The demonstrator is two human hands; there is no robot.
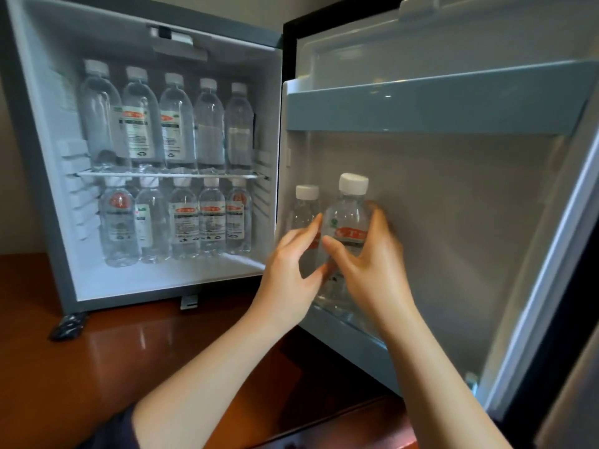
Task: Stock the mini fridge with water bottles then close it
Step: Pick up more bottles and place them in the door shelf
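**Bottle gripped at the door shelf**

The water bottle (pixel 348 218) is held upright by the right hand (pixel 372 264) — thumb laid across the label, fingers curled round the far side. Its base is set within the door shelf (pixel 343 328), directly below the grip. Just left of the grip a second bottle (pixel 304 209) is seen, partly covered by the left hand (pixel 291 270), whose fingers are spread loose — nothing is clasped. Well left, the mini fridge (pixel 32 176) is seen open, lined with bottles.

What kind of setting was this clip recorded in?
Probably a hotel room or similar guest lodging: a compact mini fridge sits on a polished wooden counter, filled with rows of identical small water bottles.
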